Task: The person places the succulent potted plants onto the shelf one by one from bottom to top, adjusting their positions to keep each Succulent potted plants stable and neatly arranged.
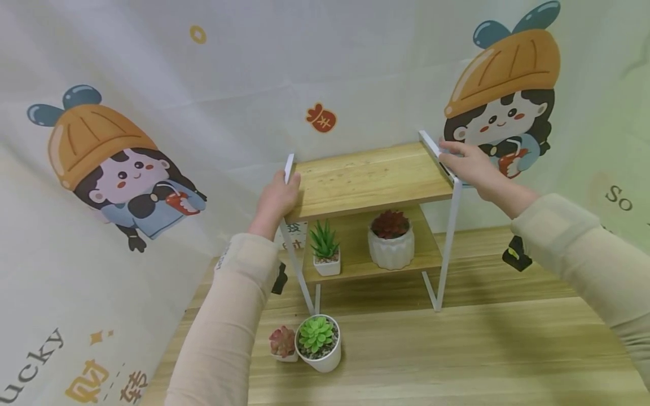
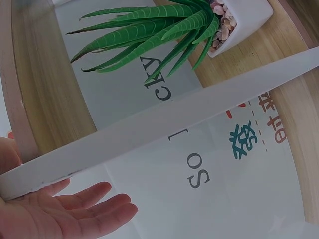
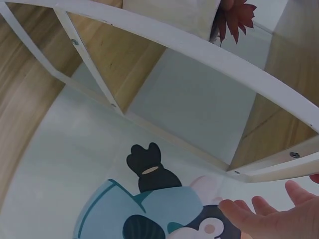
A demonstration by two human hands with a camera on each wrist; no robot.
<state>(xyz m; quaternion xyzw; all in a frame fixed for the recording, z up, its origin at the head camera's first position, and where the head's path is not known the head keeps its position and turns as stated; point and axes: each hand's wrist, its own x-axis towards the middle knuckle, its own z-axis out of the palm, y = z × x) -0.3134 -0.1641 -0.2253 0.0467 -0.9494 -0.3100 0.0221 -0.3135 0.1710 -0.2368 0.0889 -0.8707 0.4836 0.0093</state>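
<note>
A two-tier shelf with wooden boards and a white frame [image 1: 449, 242] stands on the wood-grain surface. My left hand [image 1: 276, 197] holds its upper left corner. The thumb lies by the top board [image 1: 370, 175], and the loosely extended fingers [image 2: 102, 209] are outside the frame. At the upper right side, my right hand [image 1: 469, 166] rests on the frame with its fingers [image 3: 269, 214] spread outside it. On the lower board sit a spiky green succulent [image 1: 325, 242] in a small white pot and a dark red succulent [image 1: 391, 224] in a ribbed white pot [image 1: 391, 251].
In front of the shelf's left leg, a green rosette succulent [image 1: 317, 335] in a round white pot stands beside a small pinkish succulent [image 1: 282, 341]. Behind the shelf hangs a pale cloth [image 1: 244, 62] printed with cartoon figures. The wood-grain surface [image 1: 431, 361] extends forward and right.
</note>
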